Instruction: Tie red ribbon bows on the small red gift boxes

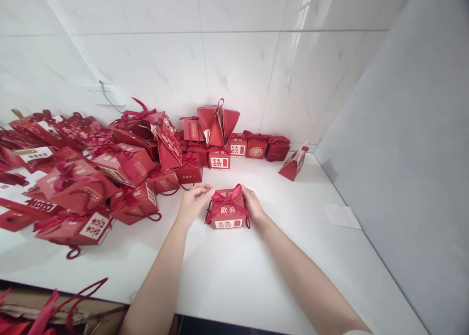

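A red gift box (227, 216) with gold and white Chinese characters sits upright on the white table in front of me. Across its top a dark pink ribbon (229, 202) is tied in a bow, and cords hang at both sides. My left hand (195, 203) is at the box's upper left corner, thumb and fingers pinched on the ribbon's left loop. At the upper right corner my right hand (252, 203) has its fingers closed by the ribbon's right loop; its fingertips are partly hidden.
A heap of red gift boxes (76, 186) covers the table's left side. Several ribboned boxes (256, 149) line the tiled wall, with a fan-shaped red box (219, 124) on top. A triangular box (294, 164) and a white paper (344, 216) lie right. A carton (98, 309) stands below the front edge.
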Demonstrator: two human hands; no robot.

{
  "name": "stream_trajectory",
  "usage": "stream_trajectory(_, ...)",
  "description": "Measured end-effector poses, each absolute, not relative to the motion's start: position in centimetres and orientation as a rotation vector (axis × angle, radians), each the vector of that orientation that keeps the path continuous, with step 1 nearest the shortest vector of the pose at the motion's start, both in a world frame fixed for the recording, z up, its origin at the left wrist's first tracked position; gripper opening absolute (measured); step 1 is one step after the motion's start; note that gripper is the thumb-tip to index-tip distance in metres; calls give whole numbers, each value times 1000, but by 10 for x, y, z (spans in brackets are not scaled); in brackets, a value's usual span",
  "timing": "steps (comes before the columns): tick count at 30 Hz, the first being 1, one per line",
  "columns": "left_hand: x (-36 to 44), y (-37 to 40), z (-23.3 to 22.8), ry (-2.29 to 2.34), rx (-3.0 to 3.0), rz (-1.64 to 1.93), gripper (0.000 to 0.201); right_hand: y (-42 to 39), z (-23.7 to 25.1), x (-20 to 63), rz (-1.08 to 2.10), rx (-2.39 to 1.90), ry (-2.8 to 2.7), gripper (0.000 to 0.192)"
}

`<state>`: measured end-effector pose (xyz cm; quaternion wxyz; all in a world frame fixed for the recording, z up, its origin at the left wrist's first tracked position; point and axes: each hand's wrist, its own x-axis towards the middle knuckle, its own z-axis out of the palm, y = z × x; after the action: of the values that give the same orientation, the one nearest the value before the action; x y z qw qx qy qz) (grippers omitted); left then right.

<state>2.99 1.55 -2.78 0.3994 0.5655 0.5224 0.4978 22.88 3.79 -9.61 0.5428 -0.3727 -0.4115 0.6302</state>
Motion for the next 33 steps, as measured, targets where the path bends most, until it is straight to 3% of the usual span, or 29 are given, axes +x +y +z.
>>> stream_trajectory(10,47,18,-43,1357,1160,1311,42,42,-98,229,1464,-874,-1005,39)
stream_trajectory(15,27,16,-31,1239,1228,1269,41,45,-102,226,1508,-832,-965,37)
stream_trajectory(19,-9,9,-18,998,1565,823,104,50,-105,231,1542,-811,-873,41)
stream_trajectory(20,-13,8,-19,985,1597,749,112,51,-105,233,1551,-806,-853,42)
stream_trajectory(24,3,13,-38,941,1579,711,97,52,-100,239,1598,-779,-803,47)
stream_trajectory(30,48,36,-71,1001,1320,1220,69,43,-90,235,1620,-630,-856,61)
stream_trajectory(33,52,40,-73,1047,1282,1329,74,41,-91,231,1560,-620,-945,56)
